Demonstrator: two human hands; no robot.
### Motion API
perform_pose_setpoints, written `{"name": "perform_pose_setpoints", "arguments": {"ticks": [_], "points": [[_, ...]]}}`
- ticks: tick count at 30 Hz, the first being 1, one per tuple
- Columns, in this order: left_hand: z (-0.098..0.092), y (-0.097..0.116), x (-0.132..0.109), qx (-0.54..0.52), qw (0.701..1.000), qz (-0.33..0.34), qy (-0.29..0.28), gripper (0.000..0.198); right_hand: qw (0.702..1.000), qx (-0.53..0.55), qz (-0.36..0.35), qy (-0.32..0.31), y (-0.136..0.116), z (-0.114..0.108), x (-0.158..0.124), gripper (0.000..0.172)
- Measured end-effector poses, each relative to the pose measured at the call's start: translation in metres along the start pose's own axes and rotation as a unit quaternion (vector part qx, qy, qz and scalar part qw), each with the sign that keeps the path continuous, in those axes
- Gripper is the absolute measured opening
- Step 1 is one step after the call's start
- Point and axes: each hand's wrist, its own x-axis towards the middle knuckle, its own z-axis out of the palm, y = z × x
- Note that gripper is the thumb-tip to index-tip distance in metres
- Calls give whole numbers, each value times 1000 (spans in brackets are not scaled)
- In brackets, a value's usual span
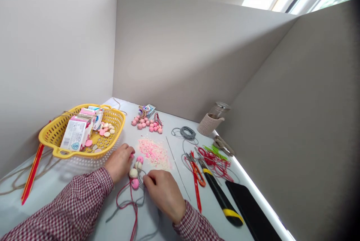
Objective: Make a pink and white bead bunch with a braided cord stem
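Observation:
Pink and cream balls (133, 173) with grey and red cord lie in a short string on the table between my hands. My left hand (120, 162) is closed at the far end of the string, its fingertips on a pink ball that they partly hide. At the near end, my right hand (164, 190) is closed in a pinch beside the balls, with grey cord (144, 186) running to its fingertips. Red cord (132, 199) trails from the balls toward me. Just beyond, a pile of pink and cream shavings (154, 153) covers the table.
A yellow basket (118, 132) with small boxes and flat pieces stands left. Finished pink ball bunches (144, 121) lie behind. To the right are grey cord coil (188, 133), orange scissors (198, 173), a utility knife (219, 196), red cord (215, 160), a black phone-like slab (250, 207) and a jar (210, 123).

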Motion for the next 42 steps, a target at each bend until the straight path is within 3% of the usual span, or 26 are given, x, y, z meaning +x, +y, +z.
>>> {"name": "perform_pose_setpoints", "arguments": {"ticks": [6, 9, 14, 18, 22, 24, 26, 30, 35, 39, 42], "points": [[-12, 9, -12, 10, 999, -23, 23, 23, 999, 7, -9, -35, 4, -2, -7, 31], [-19, 14, -36, 42, 997, -62, -24, 28, 1000, 3, -7, -28, -1, 0, -11, 28], [-12, 10, -66, 32, 996, -43, -74, 17, 997, -75, 4, 16, -13, 4, -18, 18], [-8, 3, -57, -114, 990, -78, -39, 18, 997, -57, -36, 41, -16, 3, -16, 14], [-14, 8, -40, -365, 923, -89, -84, 24, 997, -21, -57, 45, -16, -2, -3, 17], [-17, 12, -35, -424, 897, -77, -98, 25, 996, -13, -84, 24, -16, -3, 6, 21], [-18, 16, -32, -435, 894, -64, -82, 28, 994, -28, -103, -5, -17, -2, 16, 21], [-15, 16, -31, -377, 921, -81, -55, 30, 992, -61, -108, 17, -19, 6, 30, 21], [-11, 7, -42, -171, 980, -100, -36, 28, 988, -31, -148, 35, -13, 6, 33, 19], [-9, 4, -52, -77, 991, -100, -43, 21, 995, -3, -72, 67, -3, -6, 25, 16], [-6, 10, -56, -2, 994, -99, -56, 21, 998, -41, -17, 41, -1, -7, 12, 19]]}}
